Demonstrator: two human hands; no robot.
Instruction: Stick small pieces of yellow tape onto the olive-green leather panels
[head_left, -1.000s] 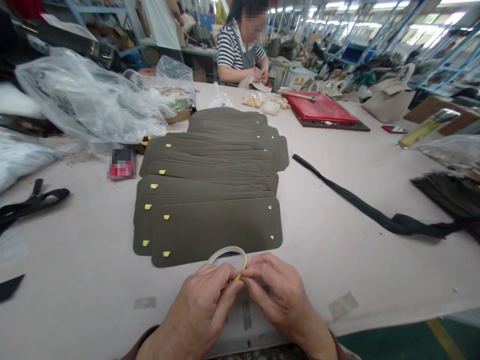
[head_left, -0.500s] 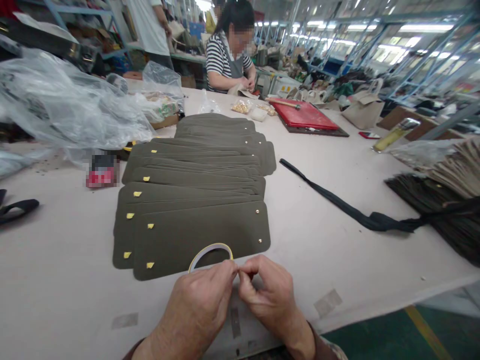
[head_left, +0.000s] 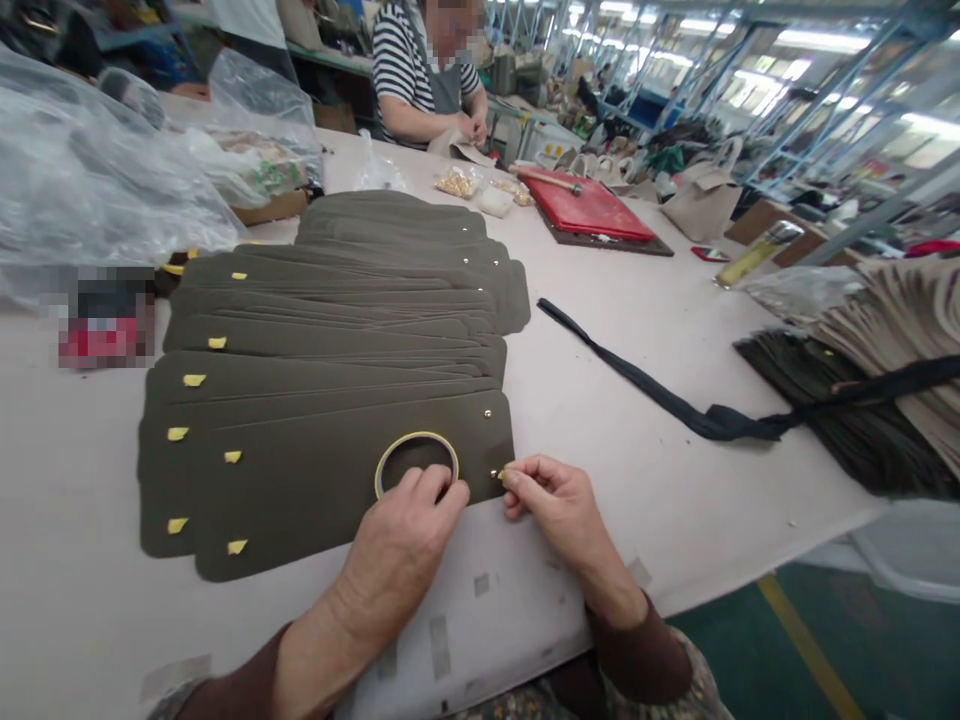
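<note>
At lower centre, the left hand (head_left: 409,540) clasps a yellow tape roll (head_left: 420,435) by its near rim; the right hand (head_left: 559,505) pinches a yellow scrap (head_left: 502,475) beside a metal stud (head_left: 487,413), fingertips closed, probably because it is tiny. Olive panels (head_left: 322,470) overlap across centre left, seemingly so their ends show. Upper centre, a co-worker (head_left: 409,120) handles beige material (head_left: 459,147).

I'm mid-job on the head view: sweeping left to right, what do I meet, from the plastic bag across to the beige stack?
Plastic bag → tape roll → right hand → bottle → beige stack.
</note>
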